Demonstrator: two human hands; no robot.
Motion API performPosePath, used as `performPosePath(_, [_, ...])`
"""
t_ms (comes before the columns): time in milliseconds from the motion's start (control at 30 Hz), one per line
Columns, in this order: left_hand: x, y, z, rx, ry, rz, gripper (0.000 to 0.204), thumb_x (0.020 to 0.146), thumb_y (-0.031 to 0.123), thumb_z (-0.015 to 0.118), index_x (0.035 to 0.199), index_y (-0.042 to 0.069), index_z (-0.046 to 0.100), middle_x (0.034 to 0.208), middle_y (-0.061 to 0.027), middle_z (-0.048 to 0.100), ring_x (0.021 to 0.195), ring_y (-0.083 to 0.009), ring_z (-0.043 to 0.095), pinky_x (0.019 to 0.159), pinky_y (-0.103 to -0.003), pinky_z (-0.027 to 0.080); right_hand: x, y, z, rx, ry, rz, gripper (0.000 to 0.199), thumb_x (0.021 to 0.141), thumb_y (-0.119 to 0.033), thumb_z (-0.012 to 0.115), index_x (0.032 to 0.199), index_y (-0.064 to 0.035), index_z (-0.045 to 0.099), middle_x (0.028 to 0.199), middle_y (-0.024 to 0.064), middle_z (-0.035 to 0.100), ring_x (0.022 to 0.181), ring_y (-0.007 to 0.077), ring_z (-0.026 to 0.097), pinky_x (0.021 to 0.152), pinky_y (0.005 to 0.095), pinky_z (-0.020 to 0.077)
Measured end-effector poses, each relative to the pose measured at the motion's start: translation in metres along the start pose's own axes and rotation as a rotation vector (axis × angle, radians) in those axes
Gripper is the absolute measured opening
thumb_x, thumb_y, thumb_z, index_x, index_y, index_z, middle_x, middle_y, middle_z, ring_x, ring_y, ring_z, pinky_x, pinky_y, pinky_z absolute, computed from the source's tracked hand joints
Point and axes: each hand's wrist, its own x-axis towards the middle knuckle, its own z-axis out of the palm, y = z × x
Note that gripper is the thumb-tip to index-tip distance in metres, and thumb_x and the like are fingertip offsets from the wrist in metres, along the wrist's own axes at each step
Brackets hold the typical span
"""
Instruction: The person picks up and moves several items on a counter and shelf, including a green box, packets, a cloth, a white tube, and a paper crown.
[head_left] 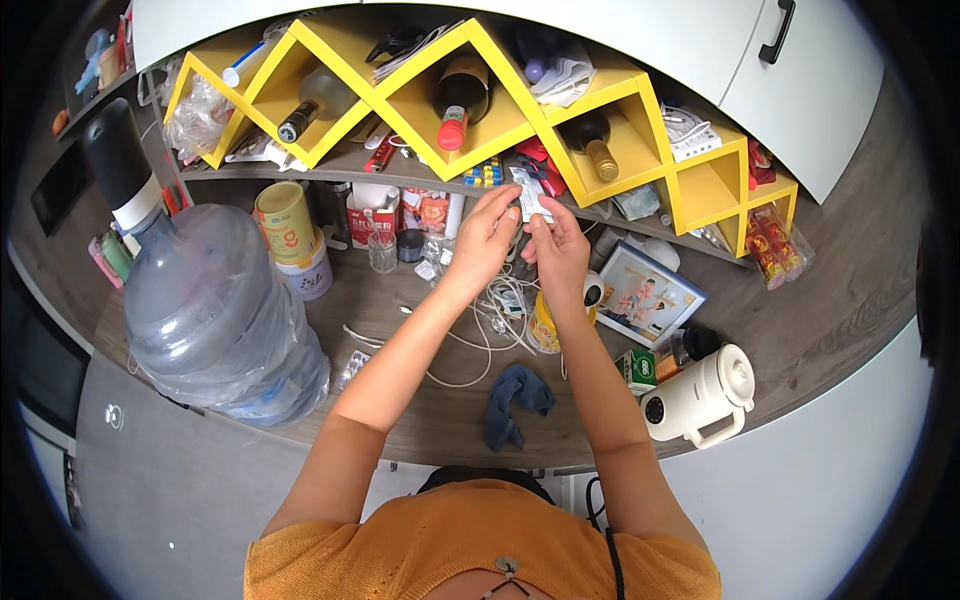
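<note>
Both arms reach forward to the edge of the shelf under the yellow rack. A small flat white packet with print on it [530,193] is between my hands. My left hand [490,232] has its fingers closed along the packet's left edge. My right hand [560,248] is bent, with thumb and fingers at its lower right corner. Below the hands, a tangle of white cables [505,300] lies on the desk. A yellow container [543,328] stands beside my right forearm. Nearer to me, a crumpled dark blue cloth [515,405] rests on the wood.
The yellow zigzag rack [370,95] holds bottles and small goods. A large water jug [215,310] stands at left, near a stacked tin [284,215]. At right are a framed photo [645,295], a green box [637,370] and a cream kettle [695,400].
</note>
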Motion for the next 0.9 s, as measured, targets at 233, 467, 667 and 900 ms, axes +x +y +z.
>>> performPosePath(233, [-0.001,0.006,-0.004,0.002,0.129,-0.020,0.022,0.088,0.010,0.045,0.106,0.002,0.057,0.103,-0.0078,0.051,0.075,-0.0125,0.056,0.063,-0.022,0.045,0.023,-0.001,0.002,-0.208,-0.032,0.009,0.022,0.083,-0.007,0.057,0.103,0.0000,0.053,0.073,0.0038,0.057,0.055,0.0046,0.048,0.049,0.0181,0.0394])
performPosePath(467, [-0.012,-0.002,-0.015,0.043,0.159,-0.094,0.020,0.087,0.009,0.046,0.101,0.002,0.058,0.097,-0.0078,0.051,0.079,-0.0144,0.055,0.064,-0.023,0.044,0.022,0.018,-0.002,-0.283,0.048,-0.121,0.011,0.081,-0.006,0.058,0.091,-0.0017,0.055,0.071,0.0028,0.057,0.061,0.0075,0.052,0.057,0.0209,0.0435])
performPosePath(667, [-0.016,-0.012,-0.019,0.018,0.260,-0.073,0.018,0.084,0.007,0.047,0.097,0.001,0.059,0.091,-0.0109,0.055,0.084,-0.0202,0.053,0.077,-0.029,0.041,0.028,0.013,0.003,-0.290,-0.086,-0.057,0.010,0.084,-0.009,0.052,0.089,-0.0019,0.058,0.072,0.0024,0.056,0.058,0.0075,0.052,0.051,0.0218,0.0435])
performPosePath(900, [-0.028,-0.012,-0.022,-0.004,0.164,-0.156,0.021,0.090,0.011,0.044,0.104,0.004,0.057,0.103,-0.0052,0.048,0.081,-0.0109,0.055,0.063,-0.022,0.047,0.024,0.009,0.005,-0.300,-0.111,-0.100,0.017,0.085,-0.009,0.049,0.099,-0.0027,0.058,0.076,0.0049,0.058,0.052,0.0087,0.052,0.048,0.0219,0.0428])
